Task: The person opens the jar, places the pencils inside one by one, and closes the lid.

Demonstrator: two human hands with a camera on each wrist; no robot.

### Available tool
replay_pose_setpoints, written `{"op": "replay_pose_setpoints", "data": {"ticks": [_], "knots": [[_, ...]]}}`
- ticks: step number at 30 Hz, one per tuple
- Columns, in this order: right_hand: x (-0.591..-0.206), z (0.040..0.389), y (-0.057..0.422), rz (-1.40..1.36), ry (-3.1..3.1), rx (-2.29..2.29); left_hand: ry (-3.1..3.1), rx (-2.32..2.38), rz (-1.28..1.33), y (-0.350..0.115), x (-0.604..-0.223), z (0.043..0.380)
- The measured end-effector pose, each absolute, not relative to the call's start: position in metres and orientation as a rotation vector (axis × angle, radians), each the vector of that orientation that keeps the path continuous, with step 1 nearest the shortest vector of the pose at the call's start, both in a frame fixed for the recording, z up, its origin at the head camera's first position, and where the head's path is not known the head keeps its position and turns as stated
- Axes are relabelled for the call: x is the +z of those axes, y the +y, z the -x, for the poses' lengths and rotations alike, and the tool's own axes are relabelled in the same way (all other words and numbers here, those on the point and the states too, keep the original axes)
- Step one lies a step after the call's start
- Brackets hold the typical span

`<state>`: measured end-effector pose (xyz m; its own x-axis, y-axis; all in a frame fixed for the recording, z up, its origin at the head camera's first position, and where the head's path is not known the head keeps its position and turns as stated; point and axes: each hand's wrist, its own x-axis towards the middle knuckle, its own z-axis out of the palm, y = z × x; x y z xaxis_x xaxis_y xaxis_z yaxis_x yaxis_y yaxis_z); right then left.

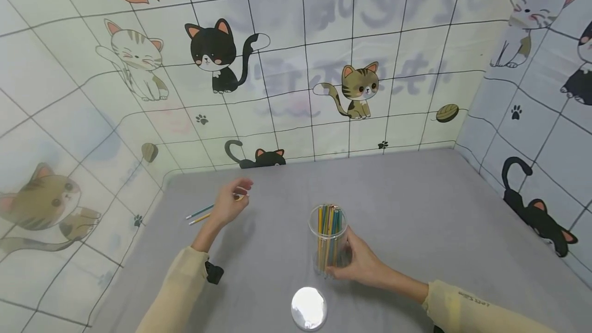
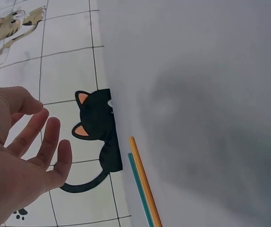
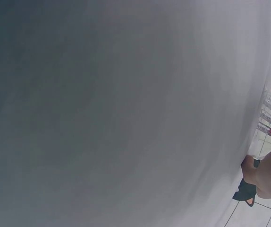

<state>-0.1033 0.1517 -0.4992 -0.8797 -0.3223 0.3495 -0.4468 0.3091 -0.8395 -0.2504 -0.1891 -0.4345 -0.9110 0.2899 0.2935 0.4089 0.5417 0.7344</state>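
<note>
Several coloured pencils (image 1: 329,225) stand in a clear cylindrical jar (image 1: 327,235), which is upright on the grey table. My right hand (image 1: 358,266) grips this jar from the right, low on its wall. In the right wrist view only part of the right hand (image 3: 270,172) shows at the edge, beside the pencils' lower ends. Over at the left, my left hand (image 1: 229,203) hovers above two loose pencils, one teal (image 2: 140,187) and one yellow (image 2: 146,182). Its fingers are loosely bent, and nothing shows between them in the left wrist view.
A shiny round disc, perhaps the jar's lid (image 1: 309,308), lies in front of the jar. Behind and at both sides of the grey table (image 1: 407,209) rise cloth walls (image 1: 287,30) printed with cats and grid lines.
</note>
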Motion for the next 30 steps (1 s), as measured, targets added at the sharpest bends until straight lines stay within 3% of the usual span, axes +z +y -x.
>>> {"op": "replay_pose_setpoints", "data": {"ticks": [30], "knots": [[-0.501, 0.104, 0.151, -0.762, -2.413, 1.629, -2.720, -1.188, 0.491, -0.219, -0.484, 0.294]]}}
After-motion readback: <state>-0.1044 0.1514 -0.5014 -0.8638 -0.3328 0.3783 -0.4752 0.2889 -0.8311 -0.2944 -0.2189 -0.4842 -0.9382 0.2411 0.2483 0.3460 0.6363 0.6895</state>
